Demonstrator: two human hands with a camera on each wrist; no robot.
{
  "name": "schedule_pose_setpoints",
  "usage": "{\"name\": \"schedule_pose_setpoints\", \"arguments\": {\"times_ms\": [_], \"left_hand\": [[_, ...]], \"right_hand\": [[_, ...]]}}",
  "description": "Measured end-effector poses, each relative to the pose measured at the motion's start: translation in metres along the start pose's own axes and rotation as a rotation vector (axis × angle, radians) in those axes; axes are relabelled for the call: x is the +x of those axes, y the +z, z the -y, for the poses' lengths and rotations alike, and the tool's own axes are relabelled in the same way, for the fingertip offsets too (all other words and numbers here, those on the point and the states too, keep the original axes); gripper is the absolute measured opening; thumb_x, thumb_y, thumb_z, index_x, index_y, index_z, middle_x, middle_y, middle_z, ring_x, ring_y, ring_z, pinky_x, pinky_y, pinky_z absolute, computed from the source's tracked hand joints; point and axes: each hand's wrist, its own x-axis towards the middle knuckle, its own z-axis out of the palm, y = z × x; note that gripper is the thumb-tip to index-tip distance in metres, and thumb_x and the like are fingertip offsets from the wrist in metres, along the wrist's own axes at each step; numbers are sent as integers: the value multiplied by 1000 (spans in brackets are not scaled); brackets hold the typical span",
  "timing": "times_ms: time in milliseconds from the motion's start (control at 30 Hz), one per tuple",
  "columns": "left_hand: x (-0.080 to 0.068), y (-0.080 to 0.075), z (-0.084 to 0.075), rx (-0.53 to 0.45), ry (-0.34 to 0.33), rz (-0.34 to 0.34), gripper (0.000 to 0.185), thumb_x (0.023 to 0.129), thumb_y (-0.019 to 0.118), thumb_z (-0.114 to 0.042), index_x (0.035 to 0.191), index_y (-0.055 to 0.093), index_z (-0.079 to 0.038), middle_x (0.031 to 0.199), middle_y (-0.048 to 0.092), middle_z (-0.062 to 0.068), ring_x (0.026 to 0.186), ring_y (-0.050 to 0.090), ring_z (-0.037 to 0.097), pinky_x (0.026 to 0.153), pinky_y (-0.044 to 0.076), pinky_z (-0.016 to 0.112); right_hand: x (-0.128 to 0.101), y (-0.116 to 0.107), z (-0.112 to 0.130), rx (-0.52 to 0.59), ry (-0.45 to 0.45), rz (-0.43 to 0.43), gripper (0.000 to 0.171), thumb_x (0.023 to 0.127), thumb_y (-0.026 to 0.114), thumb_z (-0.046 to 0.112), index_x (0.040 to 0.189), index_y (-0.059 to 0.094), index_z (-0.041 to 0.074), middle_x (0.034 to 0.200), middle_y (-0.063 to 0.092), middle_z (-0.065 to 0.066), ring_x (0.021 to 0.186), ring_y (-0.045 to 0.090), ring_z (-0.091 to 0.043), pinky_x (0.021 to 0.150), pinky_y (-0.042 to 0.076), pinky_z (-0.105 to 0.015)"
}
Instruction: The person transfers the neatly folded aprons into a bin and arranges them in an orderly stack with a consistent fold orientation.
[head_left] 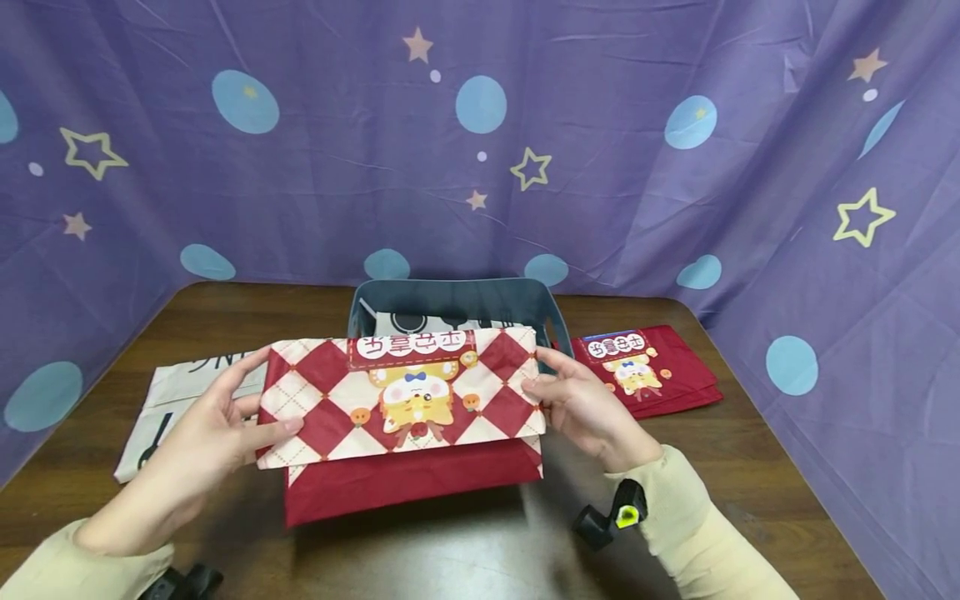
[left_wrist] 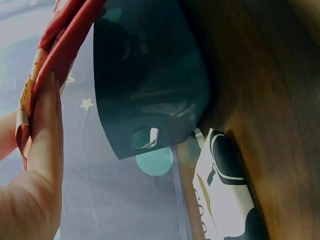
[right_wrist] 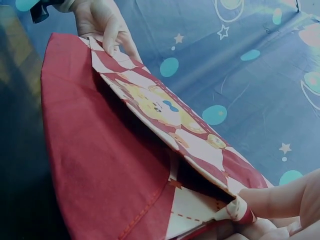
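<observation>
A folded red cloth bag (head_left: 405, 417) with a red-and-cream diamond flap and a cartoon animal print is held above the wooden table (head_left: 450, 550), in front of a dark blue-grey plastic bin (head_left: 457, 302). My left hand (head_left: 217, 425) grips its left edge, thumb on the flap. My right hand (head_left: 577, 400) pinches the right edge of the flap. The right wrist view shows the bag's red body (right_wrist: 100, 165), its flap (right_wrist: 175, 125) lifted, and my fingers (right_wrist: 280, 200) pinching the corner. In the left wrist view my left hand (left_wrist: 42, 135) lies against the bag's edge (left_wrist: 65, 45).
A second folded red bag (head_left: 645, 367) of the same print lies on the table to the right of the bin. A cream bag with black print (head_left: 176, 400) lies at the left. Another printed cloth (head_left: 427, 323) sits inside the bin. Purple starred curtains (head_left: 480, 142) surround the table.
</observation>
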Motion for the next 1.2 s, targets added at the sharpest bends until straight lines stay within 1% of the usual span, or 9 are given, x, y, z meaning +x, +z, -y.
{"name": "schedule_pose_setpoints", "arguments": {"times_ms": [233, 367, 567, 667, 800, 933, 1033, 1133, 1200], "left_hand": [[5, 4, -9, 17, -11, 10, 101, 91, 71, -8, 160, -1, -20, 106, 70, -6, 86, 72, 13, 71, 61, 35], [6, 6, -12, 38, -22, 4, 102, 91, 72, -10, 160, -2, -20, 112, 68, 0, 87, 72, 13, 73, 61, 35], [9, 7, -14, 27, -18, 8, 102, 90, 72, -10, 160, -2, -19, 115, 66, 5, 89, 72, 13, 73, 62, 35], [10, 8, -16, 30, -14, 10, 102, 90, 72, -10, 160, -1, -19, 114, 66, 5, 88, 72, 13, 73, 61, 35], [11, 9, -19, 40, -16, 3, 101, 91, 71, -10, 160, -1, -19, 111, 67, 1, 87, 71, 12, 71, 61, 34], [12, 11, -22, 65, -45, -8, 101, 91, 72, -15, 160, -2, -21, 118, 65, 12, 87, 71, 13, 71, 61, 34], [13, 12, -24, 67, -60, -7, 101, 91, 72, -16, 160, -3, -20, 118, 65, 13, 87, 72, 13, 73, 61, 34], [13, 13, -26, 62, -54, -7, 100, 92, 71, -14, 160, -3, -19, 109, 68, 4, 85, 72, 12, 71, 61, 33], [14, 15, -27, 64, -55, -11, 99, 92, 70, -13, 160, -2, -18, 106, 68, 2, 83, 71, 11, 70, 61, 32]], "right_hand": [[0, -5, 3, -2, 5, -5, 64, 97, 43, -1, 155, 15, 1, 97, 71, 8, 89, 68, -7, 80, 55, -25], [-1, -7, 5, 2, 17, -2, 65, 98, 43, 0, 156, 13, 3, 97, 71, 7, 89, 68, -7, 80, 55, -26], [-2, -10, 5, -12, 11, 19, 62, 98, 44, 0, 154, 17, 1, 99, 71, 5, 90, 68, -8, 80, 56, -27], [-3, -11, 6, -24, 1, 25, 60, 99, 45, 0, 153, 19, 1, 99, 71, 4, 90, 68, -8, 80, 57, -27], [-3, -12, 8, -51, -9, 21, 60, 99, 46, 1, 153, 20, 1, 99, 72, 4, 90, 69, -10, 80, 58, -28], [-4, -12, 9, -76, -13, 16, 60, 98, 47, 1, 153, 22, 1, 99, 72, 3, 88, 70, -11, 79, 59, -29], [-4, -13, 10, -80, -9, 8, 61, 99, 48, 2, 153, 22, 2, 99, 71, 3, 88, 70, -11, 79, 60, -29], [-4, -14, 12, -78, -3, -1, 62, 99, 48, 2, 154, 21, 3, 100, 72, 4, 89, 71, -11, 80, 60, -28], [-4, -15, 14, -76, -3, -3, 62, 98, 48, 2, 154, 21, 3, 100, 72, 4, 89, 71, -11, 79, 60, -28]]}}
